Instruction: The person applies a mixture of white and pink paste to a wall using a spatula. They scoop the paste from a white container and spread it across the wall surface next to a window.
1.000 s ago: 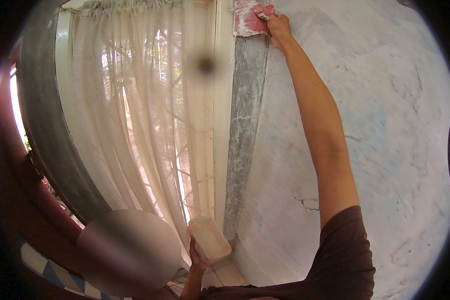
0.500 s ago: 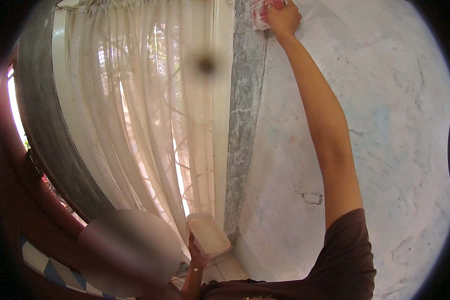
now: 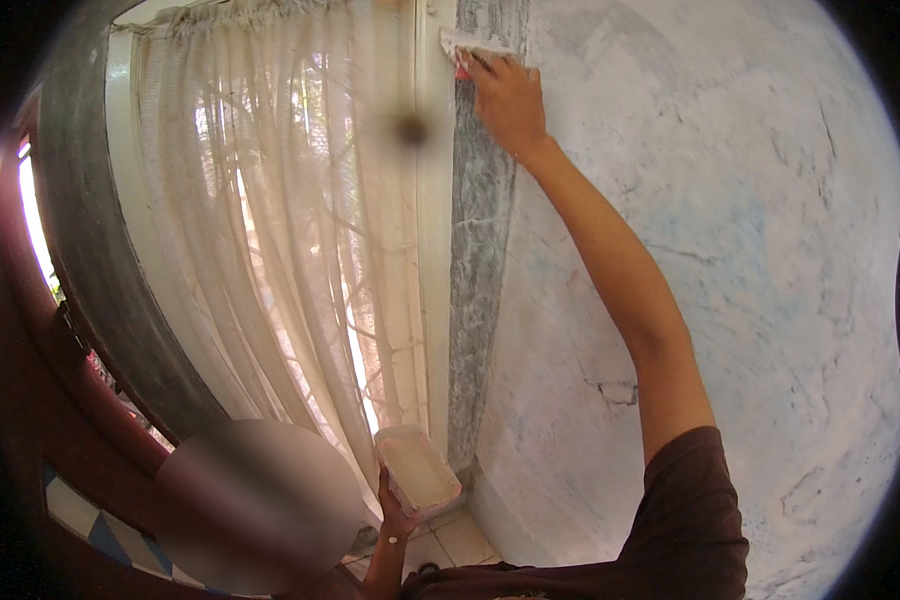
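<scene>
On the far left there is a dark red part (image 3: 20,400), with blue and white tiles (image 3: 70,507) low down beside it. Next comes a dark gray band (image 3: 75,150) that looks bent. Then a thin, cream curtain (image 3: 260,200) hangs in folds, and bright light shines through it.

Low in front of the curtain is the left hand (image 3: 397,515). Its fingers hold a tub (image 3: 398,433) by the left side, but some of them are hidden under it. The tub is tipped, so you can look in and see pale, creamy stuff. Pale floor tiles (image 3: 450,540) show below it.

A pale window frame (image 3: 435,250) goes up beside the curtain. Right next to it is a long gray strip (image 3: 475,280). Up high, a spreader (image 3: 454,42) lies across the strip, with white stuff on it and a bit of red below. The right hand (image 3: 511,105) has its fingers closed around it.

On the right is a big whitish wall (image 3: 800,250) with gray smears, bluish spots and little dark cracks. The right arm reaches up in front of it from a dark brown sleeve (image 3: 685,500).
</scene>
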The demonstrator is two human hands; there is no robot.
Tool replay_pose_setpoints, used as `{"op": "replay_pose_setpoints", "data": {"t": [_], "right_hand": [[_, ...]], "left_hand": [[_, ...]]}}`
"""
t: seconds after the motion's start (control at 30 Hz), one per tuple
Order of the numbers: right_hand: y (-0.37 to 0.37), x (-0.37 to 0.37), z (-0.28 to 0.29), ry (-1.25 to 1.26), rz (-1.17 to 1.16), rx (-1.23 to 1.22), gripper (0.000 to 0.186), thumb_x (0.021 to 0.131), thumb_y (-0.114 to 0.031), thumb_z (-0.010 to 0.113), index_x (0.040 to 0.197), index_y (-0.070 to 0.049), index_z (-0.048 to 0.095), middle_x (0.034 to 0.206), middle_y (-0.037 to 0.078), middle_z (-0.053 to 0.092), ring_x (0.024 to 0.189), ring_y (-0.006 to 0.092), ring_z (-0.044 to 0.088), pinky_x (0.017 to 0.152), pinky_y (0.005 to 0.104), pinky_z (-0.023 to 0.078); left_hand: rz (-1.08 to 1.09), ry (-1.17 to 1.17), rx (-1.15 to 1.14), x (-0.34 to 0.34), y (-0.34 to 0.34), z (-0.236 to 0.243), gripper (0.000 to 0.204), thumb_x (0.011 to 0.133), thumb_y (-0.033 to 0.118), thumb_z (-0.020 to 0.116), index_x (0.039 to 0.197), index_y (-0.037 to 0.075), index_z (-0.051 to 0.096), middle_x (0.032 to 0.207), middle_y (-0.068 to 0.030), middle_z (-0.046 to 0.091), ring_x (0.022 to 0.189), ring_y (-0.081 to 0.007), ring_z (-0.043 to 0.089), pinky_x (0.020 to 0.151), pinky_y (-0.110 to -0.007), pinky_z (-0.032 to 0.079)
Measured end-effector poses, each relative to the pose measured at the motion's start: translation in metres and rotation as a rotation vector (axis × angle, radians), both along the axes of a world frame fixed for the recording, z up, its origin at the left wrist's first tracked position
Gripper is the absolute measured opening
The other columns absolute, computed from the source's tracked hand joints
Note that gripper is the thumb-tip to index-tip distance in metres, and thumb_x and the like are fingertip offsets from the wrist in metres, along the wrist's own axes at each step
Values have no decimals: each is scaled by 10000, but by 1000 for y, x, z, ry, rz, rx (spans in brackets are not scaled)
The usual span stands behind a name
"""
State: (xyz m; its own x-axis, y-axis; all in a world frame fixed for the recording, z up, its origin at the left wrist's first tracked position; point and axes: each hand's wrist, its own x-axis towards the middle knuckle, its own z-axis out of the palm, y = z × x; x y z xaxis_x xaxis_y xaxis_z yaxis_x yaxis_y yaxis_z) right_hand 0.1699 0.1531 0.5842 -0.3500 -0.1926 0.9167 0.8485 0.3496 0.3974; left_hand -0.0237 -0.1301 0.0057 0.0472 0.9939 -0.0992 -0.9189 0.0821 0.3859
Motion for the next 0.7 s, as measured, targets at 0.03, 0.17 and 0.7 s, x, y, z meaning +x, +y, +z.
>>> {"op": "replay_pose_setpoints", "data": {"t": [0.03,0.17,0.7], "right_hand": [[-2,1,-14,1,-3,-6,486,875,-106,625,1355,-185,635,1300,13,635,1165,247,607,909,480,456],[-18,1,-75,-54,-11,-61,556,842,-71,646,1391,-149,598,1313,29,617,1169,251,606,890,473,459],[-36,45,-21,654,1062,-794,161,933,-152,682,1001,-34,768,836,76,714,700,138,639,594,325,493]], "left_hand": [[-6,7,19,2,-5,10,698,1017,604,497,1517,120,452,1424,-115,583,1274,-324,592,1065,-542,499],[15,42,31,3,-8,9,658,1050,570,457,1513,103,458,1408,-107,592,1268,-296,597,1073,-498,503],[18,64,81,6,2,-10,752,1002,661,455,1558,158,385,1471,-129,541,1339,-361,551,1100,-656,446]]}}
